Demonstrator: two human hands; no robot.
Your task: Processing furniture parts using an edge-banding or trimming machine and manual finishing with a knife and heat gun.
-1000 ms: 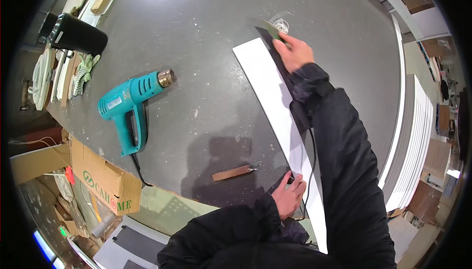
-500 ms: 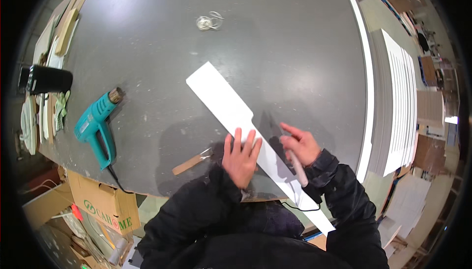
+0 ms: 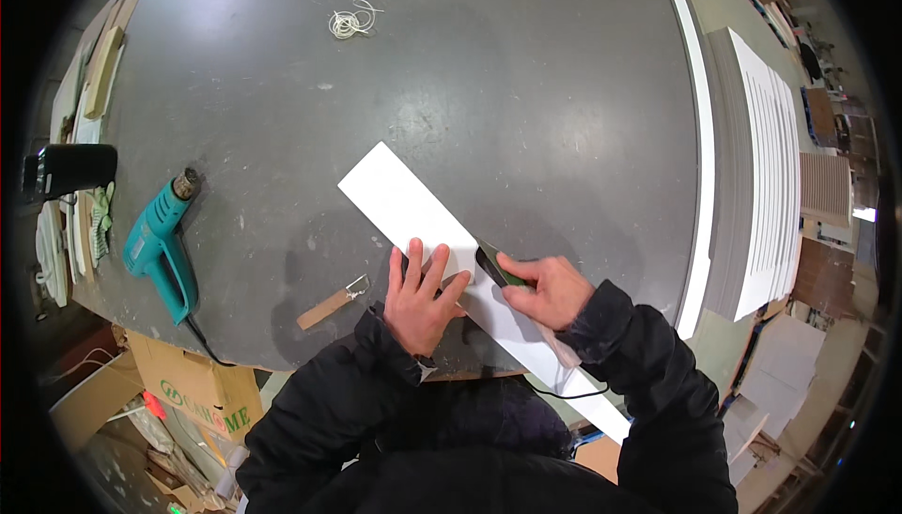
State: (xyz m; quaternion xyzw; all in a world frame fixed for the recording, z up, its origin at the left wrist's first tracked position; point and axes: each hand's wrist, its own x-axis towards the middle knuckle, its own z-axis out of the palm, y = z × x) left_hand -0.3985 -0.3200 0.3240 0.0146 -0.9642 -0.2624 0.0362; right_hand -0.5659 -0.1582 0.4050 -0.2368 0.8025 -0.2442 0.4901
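A long white board (image 3: 399, 196) lies slantwise on the grey table (image 3: 451, 82), wide at its far end and narrower past a notch, with its near end over the front edge. My left hand (image 3: 421, 312) rests flat on it, fingers spread and open. Closed around a knife, my right hand (image 3: 552, 293) holds the dark blade (image 3: 494, 265) against the board's right edge at the notch. The pale knife handle (image 3: 558, 345) runs back under my palm. Left of my left hand lies a small wooden-handled tool (image 3: 327, 309) with a metal wire end.
A teal heat gun (image 3: 160, 241) lies at the left with its cord over the edge. A coil of white cord (image 3: 349, 22) sits at the far side. Stacked white panels (image 3: 761, 176) stand beyond the right edge. A cardboard box (image 3: 193, 382) is below left.
My right hand has brought the knife blade in to the board's notch. The board's far end and my left hand have shifted slightly left in view. The view itself has moved a little.
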